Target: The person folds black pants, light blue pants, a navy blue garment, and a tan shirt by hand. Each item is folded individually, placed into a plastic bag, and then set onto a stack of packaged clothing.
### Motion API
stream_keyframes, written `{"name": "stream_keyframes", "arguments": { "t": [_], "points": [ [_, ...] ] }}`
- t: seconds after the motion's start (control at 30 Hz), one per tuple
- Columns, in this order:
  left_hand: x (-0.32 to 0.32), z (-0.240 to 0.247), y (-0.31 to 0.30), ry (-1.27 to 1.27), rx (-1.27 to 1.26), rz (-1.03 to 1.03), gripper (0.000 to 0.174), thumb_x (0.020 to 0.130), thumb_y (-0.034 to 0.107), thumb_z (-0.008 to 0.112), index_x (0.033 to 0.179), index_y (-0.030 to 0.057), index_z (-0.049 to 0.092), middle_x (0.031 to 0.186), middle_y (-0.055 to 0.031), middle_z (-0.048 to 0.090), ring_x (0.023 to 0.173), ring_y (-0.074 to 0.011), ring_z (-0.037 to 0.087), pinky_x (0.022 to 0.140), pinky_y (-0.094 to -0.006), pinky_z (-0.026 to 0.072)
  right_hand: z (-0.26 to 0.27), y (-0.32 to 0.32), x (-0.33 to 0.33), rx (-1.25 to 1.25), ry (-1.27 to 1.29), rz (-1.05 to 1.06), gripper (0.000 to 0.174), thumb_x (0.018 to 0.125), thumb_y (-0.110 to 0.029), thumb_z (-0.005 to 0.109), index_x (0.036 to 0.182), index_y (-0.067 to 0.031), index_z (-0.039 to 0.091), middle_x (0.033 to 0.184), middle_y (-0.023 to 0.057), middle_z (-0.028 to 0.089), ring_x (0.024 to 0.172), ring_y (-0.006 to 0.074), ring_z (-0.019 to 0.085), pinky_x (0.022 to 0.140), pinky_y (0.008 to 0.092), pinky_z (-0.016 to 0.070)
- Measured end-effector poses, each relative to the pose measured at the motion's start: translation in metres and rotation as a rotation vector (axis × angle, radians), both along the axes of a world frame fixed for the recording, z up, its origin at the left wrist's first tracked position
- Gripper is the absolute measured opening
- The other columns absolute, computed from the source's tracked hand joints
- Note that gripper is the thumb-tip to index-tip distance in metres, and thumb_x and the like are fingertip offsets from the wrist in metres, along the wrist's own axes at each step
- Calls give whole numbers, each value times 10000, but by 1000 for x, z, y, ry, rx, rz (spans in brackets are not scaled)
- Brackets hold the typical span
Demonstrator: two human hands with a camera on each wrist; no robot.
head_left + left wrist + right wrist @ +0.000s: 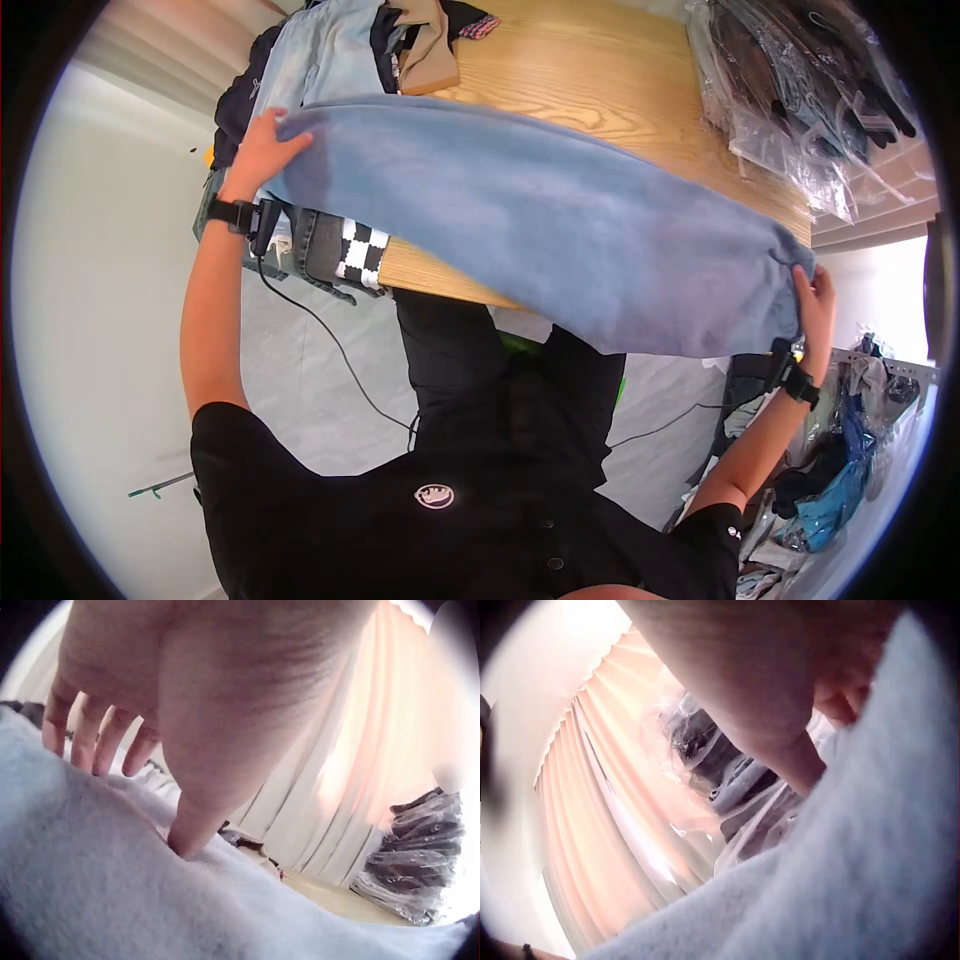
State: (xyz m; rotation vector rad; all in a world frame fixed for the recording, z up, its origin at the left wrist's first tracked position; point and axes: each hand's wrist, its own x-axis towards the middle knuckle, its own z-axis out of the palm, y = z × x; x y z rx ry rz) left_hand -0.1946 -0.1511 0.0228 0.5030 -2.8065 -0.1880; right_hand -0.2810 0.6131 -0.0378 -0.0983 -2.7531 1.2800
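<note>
A long blue-grey cloth [520, 210] stretches across the table and over its front edge in the head view. At its left end my left hand [265, 155] touches it, thumb and fingers spread; the left wrist view shows the hand [180, 712] with fingertips and thumb on the cloth [97, 862]. At the right end my right hand [818, 310] holds the bunched edge, thumb on top. In the right wrist view the thumb of that hand [780, 690] presses on the cloth [840, 847], and its fingers are mostly hidden behind it.
Folded garments [330, 50] lie at the wooden table's [560, 60] back left, with more clothes and a checkered piece [362, 250] under the cloth's left end. Plastic-bagged clothes [800, 90] lie at the back right. Hung and bagged clothes [835, 470] are at the lower right.
</note>
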Motion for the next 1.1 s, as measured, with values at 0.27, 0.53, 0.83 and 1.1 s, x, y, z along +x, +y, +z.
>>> {"name": "stream_keyframes", "arguments": {
  "t": [0.27,0.53,0.83,1.1],
  "points": [
    [-9,-18,-15,-92,58,232,808,656,466,774,1183,-85,508,1120,-243,588,1041,-313,592,891,-360,462,-10,-18,21,-20,131,-90,328,905,-256,585,1038,43,557,825,61,589,755,109,509,706,246,424],
    [0,12,-19,-168,754,216,588,729,348,760,1150,-16,569,1022,-98,637,917,-164,604,834,-294,463,-20,-2,17,-300,145,-2,290,938,-203,544,1123,20,530,984,49,593,879,100,531,800,224,417],
    [-37,27,-29,29,736,129,568,754,382,747,1118,-19,574,1018,-99,628,920,-158,595,832,-290,458,12,-12,5,-304,147,-125,330,922,-204,565,1139,42,525,991,84,613,893,128,555,796,242,432],
    [-27,-4,-36,-338,622,344,945,671,687,656,1271,-23,482,1236,-176,521,1107,-246,517,914,-383,408,-6,-3,3,50,77,-49,338,871,-246,631,1021,50,569,876,92,619,799,143,553,734,273,437]
  ]
}}
